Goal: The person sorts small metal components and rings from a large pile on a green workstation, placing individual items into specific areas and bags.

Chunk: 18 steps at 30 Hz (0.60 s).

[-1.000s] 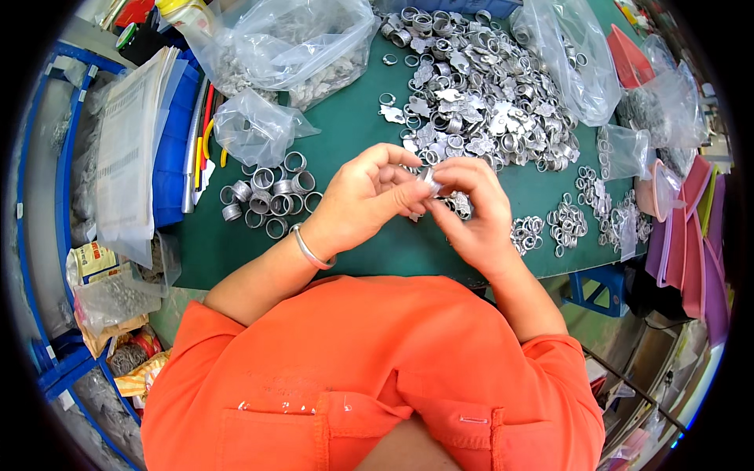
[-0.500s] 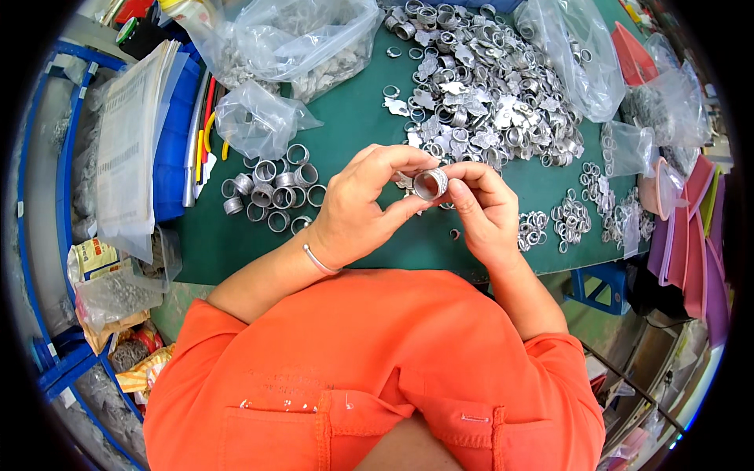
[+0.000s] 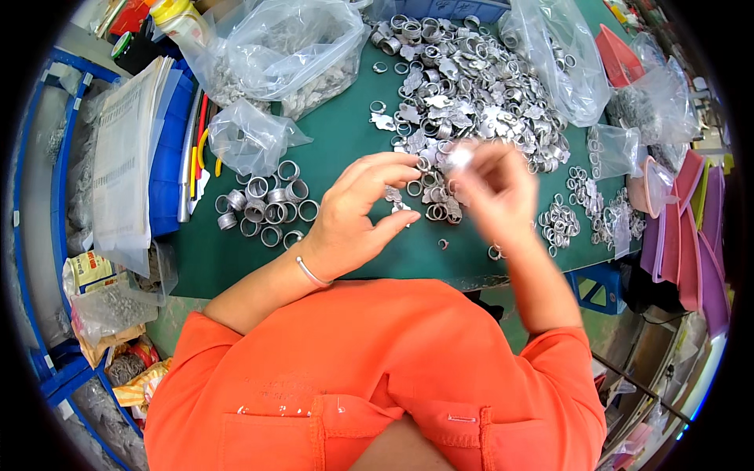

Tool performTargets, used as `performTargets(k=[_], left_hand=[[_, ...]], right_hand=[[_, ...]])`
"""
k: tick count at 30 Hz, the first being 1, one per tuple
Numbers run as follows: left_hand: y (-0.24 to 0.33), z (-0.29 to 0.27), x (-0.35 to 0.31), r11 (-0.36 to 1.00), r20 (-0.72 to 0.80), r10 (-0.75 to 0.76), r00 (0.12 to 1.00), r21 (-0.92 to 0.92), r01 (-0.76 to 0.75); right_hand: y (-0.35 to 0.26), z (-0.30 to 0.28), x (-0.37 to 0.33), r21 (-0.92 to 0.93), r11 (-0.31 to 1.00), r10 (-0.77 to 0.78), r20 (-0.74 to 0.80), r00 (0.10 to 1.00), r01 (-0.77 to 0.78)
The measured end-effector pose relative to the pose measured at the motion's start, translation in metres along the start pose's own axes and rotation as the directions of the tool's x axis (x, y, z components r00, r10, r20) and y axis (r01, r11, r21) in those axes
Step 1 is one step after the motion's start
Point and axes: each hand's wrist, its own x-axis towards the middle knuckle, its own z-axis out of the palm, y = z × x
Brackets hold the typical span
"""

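Observation:
My left hand (image 3: 357,208) is over the table with fingers and thumb apart and nothing between them. My right hand (image 3: 503,192), smeared by motion, pinches a shiny silver ring (image 3: 458,157) at its fingertips; the blur hides the ring's detail. Beyond and beneath the hands spreads a large heap of silver-grey metal rings and flat pieces (image 3: 479,86). A smaller group of wide ring bands (image 3: 263,204) lies left of my left hand. Small clusters of rings (image 3: 559,224) rest to the right of my right hand.
On the green table (image 3: 338,110), a clear bag of metal parts (image 3: 290,55) and a crumpled clear bag (image 3: 247,137) lie at the back left. A blue tray (image 3: 169,165) with papers stands at left. Another clear bag (image 3: 569,71) borders the heap at right, near a red scoop-shaped container (image 3: 619,59).
My hands have parted. The left has let go of the ring and opened; the right has moved rightward with it, turning quickly. The view has shifted slightly.

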Motion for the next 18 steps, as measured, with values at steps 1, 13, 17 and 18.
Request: performTargets(k=[1,13,17,18], left_hand=[[0.001,-0.003,-0.001,0.999,0.013,-0.045,0.999,0.008,0.045],[-0.008,-0.003,0.001,0.986,0.117,-0.155,0.981,0.083,0.146],[-0.009,-0.002,0.007,0.989,0.175,-0.122,0.977,0.099,0.106],[-0.010,-0.003,0.008,0.988,0.187,-0.128,0.974,0.106,0.109]], right_hand=[[-0.011,-0.017,0.021,-0.165,0.978,0.089,-0.223,0.971,-0.128],[0.020,-0.048,0.075,-0.562,0.624,-0.312,0.457,0.833,0.543],[0.030,-0.018,0.067,-0.603,0.437,-0.279,0.614,0.739,0.667],[0.029,-0.019,0.069,-0.615,0.401,-0.276,0.625,0.730,0.679]])
